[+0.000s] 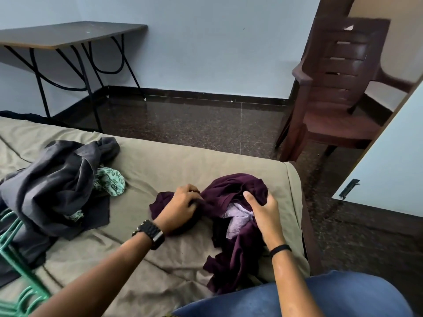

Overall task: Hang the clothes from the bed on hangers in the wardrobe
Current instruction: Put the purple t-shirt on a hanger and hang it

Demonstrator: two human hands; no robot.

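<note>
A crumpled dark purple garment (233, 248) with a pale lilac patch lies near the right end of the bed (174, 161). My left hand (180, 207), with a black watch on the wrist, grips the garment's left part. My right hand (263, 207) clutches its upper right folds. To the left a dark grey garment (57, 184) lies in a heap over a mint green patterned piece (109, 181). Green plastic hangers (16, 259) lie at the bed's left edge, partly cut off by the frame.
A brown plastic chair (338, 88) stands on the dark floor beyond the bed's right end. A folding table (68, 35) is against the blue wall at back left. A pale door panel with a latch (389, 161) is at the right.
</note>
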